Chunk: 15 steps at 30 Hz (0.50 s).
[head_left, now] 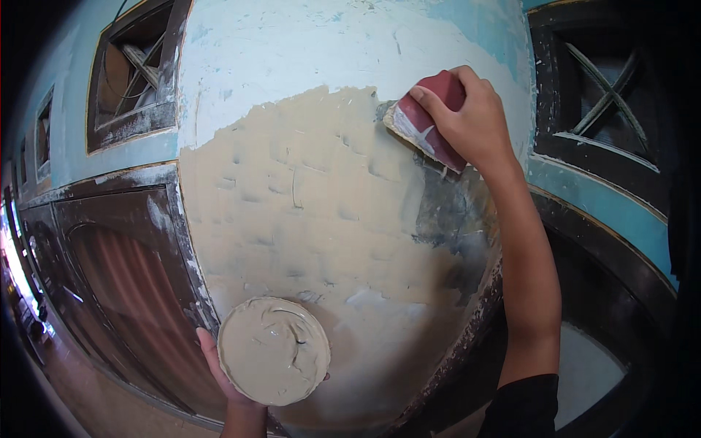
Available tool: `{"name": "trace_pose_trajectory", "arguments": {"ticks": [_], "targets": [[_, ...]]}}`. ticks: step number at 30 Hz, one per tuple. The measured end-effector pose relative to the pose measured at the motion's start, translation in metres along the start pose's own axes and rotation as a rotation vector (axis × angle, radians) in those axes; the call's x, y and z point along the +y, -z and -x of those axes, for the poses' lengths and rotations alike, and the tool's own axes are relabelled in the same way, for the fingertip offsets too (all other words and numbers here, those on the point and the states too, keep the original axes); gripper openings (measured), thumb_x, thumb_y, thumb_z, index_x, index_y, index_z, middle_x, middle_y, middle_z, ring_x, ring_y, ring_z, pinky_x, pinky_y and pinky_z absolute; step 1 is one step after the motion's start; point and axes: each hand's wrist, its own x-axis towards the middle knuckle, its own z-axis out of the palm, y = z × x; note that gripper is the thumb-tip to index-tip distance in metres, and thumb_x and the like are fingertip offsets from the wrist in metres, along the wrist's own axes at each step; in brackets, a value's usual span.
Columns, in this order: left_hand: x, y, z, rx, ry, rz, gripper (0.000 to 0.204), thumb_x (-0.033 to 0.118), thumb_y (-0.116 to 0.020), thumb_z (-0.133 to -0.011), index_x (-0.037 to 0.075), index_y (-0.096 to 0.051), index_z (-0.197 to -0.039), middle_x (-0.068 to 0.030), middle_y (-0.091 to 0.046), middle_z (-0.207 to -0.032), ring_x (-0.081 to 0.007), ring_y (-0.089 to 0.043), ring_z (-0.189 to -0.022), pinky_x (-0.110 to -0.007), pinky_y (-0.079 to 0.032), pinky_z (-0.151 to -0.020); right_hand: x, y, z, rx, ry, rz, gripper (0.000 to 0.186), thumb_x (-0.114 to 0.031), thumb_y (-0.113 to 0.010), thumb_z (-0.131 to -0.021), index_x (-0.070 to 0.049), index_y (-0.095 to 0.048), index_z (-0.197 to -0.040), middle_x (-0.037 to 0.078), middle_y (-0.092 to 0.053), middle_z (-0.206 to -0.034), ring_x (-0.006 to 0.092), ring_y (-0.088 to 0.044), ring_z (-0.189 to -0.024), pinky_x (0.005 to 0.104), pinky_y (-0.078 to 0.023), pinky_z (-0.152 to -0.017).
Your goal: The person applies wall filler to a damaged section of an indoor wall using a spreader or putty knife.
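Note:
My left hand holds up a round tub of beige putty from beneath, near the bottom of the wall section. Most of its fingers are hidden behind the tub. My right hand grips a dark red flexible scraper, thumb on its face, with beige and white putty along its lower edge. That edge is at the wall, on the upper right of the beige coat. Below the scraper lies a dark grey patch. White and light blue old paint shows above the beige area.
Left of the wall section stands a dark wooden door with a reddish curtain behind its panel, under a framed opening. At right, another dark frame has crossed bars. A floor shows lower left.

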Motion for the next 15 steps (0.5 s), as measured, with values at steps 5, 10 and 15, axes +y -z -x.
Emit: {"name": "trace_pose_trajectory", "arguments": {"ticks": [5,10,15], "targets": [[0.005,0.005,-0.006,0.028,-0.039,-0.048,0.108,0.094,-0.026,-0.089,0.015,-0.039,-0.161,-0.0246,-0.039,-0.162,-0.0730,-0.044,-0.127,-0.089,-0.044,-0.080,0.016,-0.009,-0.031,0.004,-0.016,0.074,0.057,-0.054,-0.076,-0.089,-0.003,-0.070,-0.112,0.019,-0.072,-0.101,0.0351,-0.063,-0.104,0.0513,-0.043,-0.097],[0.009,0.004,0.000,0.053,-0.066,-0.048,0.108,0.094,-0.025,-0.089,0.016,-0.037,-0.162,-0.0249,-0.038,-0.162,-0.0726,-0.043,-0.127,-0.090,-0.043,-0.082,0.011,-0.028,-0.020,0.066,0.284,0.152,0.051,-0.051,-0.076,-0.088,-0.006,-0.072,-0.110,0.019,-0.071,-0.096,0.0343,-0.064,-0.097,0.0502,-0.040,-0.099],[0.008,0.019,-0.003,0.104,-0.111,-0.082,0.107,0.094,-0.024,-0.089,0.016,-0.039,-0.161,-0.0264,-0.042,-0.159,-0.0701,-0.047,-0.126,-0.089,-0.045,-0.081,0.023,-0.008,-0.036,0.098,0.137,0.017,0.056,-0.055,-0.078,-0.086,-0.004,-0.072,-0.108,0.018,-0.073,-0.096,0.0345,-0.067,-0.097,0.0494,-0.043,-0.098]]}}
